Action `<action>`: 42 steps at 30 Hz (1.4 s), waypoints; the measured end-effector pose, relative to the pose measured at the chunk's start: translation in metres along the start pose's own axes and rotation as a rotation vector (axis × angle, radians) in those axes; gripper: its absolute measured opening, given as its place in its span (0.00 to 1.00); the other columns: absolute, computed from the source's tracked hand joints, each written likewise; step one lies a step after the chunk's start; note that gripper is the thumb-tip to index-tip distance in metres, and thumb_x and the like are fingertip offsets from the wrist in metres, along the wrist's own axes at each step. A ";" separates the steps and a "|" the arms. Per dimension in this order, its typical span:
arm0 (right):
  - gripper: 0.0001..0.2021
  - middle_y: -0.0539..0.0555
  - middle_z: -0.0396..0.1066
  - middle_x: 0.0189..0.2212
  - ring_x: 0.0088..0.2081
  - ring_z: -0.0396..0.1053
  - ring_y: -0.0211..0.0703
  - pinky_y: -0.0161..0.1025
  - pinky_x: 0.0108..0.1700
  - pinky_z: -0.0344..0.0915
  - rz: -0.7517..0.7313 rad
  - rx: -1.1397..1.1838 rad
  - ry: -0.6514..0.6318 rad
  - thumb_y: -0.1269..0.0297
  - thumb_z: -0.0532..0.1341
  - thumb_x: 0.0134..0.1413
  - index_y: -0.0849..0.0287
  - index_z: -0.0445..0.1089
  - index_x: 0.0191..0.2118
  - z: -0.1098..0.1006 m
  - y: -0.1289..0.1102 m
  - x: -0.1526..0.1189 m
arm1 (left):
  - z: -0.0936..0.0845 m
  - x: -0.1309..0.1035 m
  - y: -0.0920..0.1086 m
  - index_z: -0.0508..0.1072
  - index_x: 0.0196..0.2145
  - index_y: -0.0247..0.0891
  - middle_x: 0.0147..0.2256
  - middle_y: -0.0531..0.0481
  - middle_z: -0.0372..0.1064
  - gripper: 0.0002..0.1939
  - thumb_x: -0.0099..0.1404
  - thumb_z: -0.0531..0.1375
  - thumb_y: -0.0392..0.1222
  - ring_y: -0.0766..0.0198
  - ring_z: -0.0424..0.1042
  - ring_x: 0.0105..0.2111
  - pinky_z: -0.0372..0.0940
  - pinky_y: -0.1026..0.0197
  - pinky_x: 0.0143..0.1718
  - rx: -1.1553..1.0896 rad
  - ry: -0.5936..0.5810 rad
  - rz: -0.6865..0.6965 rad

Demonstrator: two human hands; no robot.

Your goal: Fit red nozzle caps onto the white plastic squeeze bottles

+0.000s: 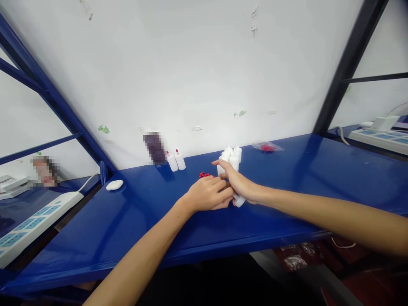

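Note:
My left hand (210, 194) and my right hand (237, 180) meet over the blue table (153, 212). Between them is a white bottle (239, 201), tilted, with its base showing below my right palm. The fingers of my left hand are bent around its hidden upper part. My right hand reaches over it, thumb stretched to the left. Several white bottles (235, 159) stand just behind my right hand. Small red caps (203, 174) lie beyond my left hand. Two white bottles with red tips (176, 161) stand further left.
A clear bag with red pieces (267, 148) lies at the back right. A white oval object (114, 185) rests at the left. Power strips (35, 223) run beyond the table's left side and at the far right. A blurred dark rectangle (155, 148) leans on the wall.

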State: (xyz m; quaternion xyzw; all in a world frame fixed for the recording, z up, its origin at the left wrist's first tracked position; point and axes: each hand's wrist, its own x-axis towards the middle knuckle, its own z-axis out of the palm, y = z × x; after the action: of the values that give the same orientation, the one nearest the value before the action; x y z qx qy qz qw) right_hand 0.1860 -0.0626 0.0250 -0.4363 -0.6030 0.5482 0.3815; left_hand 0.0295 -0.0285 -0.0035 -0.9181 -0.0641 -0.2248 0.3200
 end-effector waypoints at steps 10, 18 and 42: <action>0.19 0.46 0.64 0.30 0.21 0.68 0.36 0.32 0.15 0.65 -0.108 0.068 -0.181 0.53 0.58 0.59 0.48 0.54 0.53 -0.017 0.016 -0.017 | -0.007 -0.013 -0.016 0.69 0.32 0.38 0.22 0.51 0.66 0.10 0.67 0.49 0.38 0.63 0.64 0.24 0.55 0.61 0.26 0.093 -0.018 -0.265; 0.17 0.46 0.66 0.32 0.22 0.70 0.34 0.33 0.21 0.69 -0.288 0.001 -0.211 0.57 0.64 0.56 0.53 0.59 0.47 -0.016 0.007 -0.003 | -0.004 -0.015 -0.019 0.67 0.30 0.37 0.23 0.48 0.68 0.16 0.69 0.44 0.40 0.60 0.65 0.24 0.57 0.58 0.27 0.016 -0.064 -0.422; 0.09 0.48 0.68 0.23 0.24 0.62 0.37 0.36 0.29 0.58 -0.662 -0.689 0.210 0.60 0.61 0.58 0.58 0.65 0.29 -0.022 -0.004 -0.018 | -0.017 -0.015 -0.029 0.68 0.38 0.36 0.30 0.45 0.72 0.12 0.70 0.46 0.40 0.56 0.71 0.31 0.59 0.57 0.33 0.017 -0.465 -0.587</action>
State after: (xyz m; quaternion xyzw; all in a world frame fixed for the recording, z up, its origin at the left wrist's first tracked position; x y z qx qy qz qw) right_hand 0.2125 -0.0728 0.0321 -0.3748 -0.8140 0.1192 0.4275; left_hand 0.0018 -0.0158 0.0176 -0.8845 -0.3972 -0.0921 0.2265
